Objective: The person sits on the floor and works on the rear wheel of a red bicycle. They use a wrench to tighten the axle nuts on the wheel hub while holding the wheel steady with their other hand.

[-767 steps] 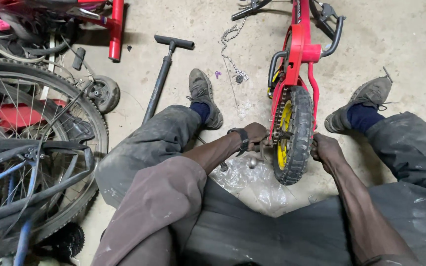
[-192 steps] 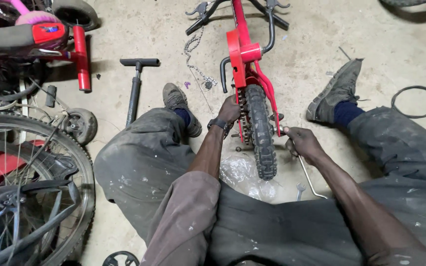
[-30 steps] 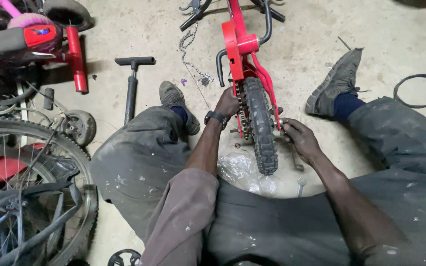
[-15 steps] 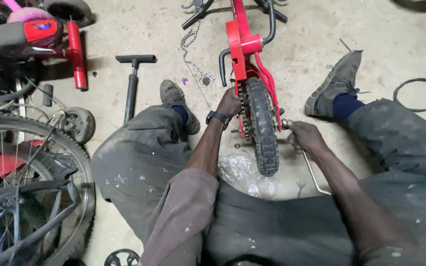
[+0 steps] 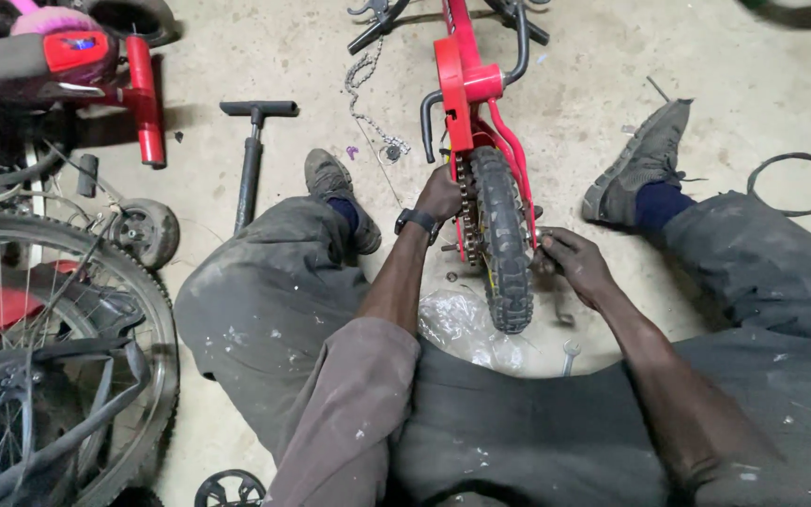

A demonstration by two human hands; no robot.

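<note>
A small red bike (image 5: 462, 84) lies on the concrete floor between my spread legs, its knobbly rear tyre (image 5: 502, 249) pointing at me. My left hand (image 5: 441, 195), a black watch on its wrist, is closed on the chain side of the rear axle. On the other side of the wheel my right hand (image 5: 570, 263) is closed at the axle end on a thin metal spanner (image 5: 565, 314) that hangs down toward the floor. The axle nut itself is hidden by my fingers.
A black floor pump (image 5: 251, 160) lies left of my left shoe. A big spoked wheel (image 5: 77, 366), a red child's bike (image 5: 96, 56) and a small stabiliser wheel (image 5: 147, 233) crowd the left. A loose chain (image 5: 368, 94), a crumpled plastic bag (image 5: 457, 324) and a wire ring (image 5: 795, 183) are nearby.
My right hand has drawn in closer to the axle, and the spanner's handle has swung from out at the right to nearly under the hand. My left hand has stayed put.
</note>
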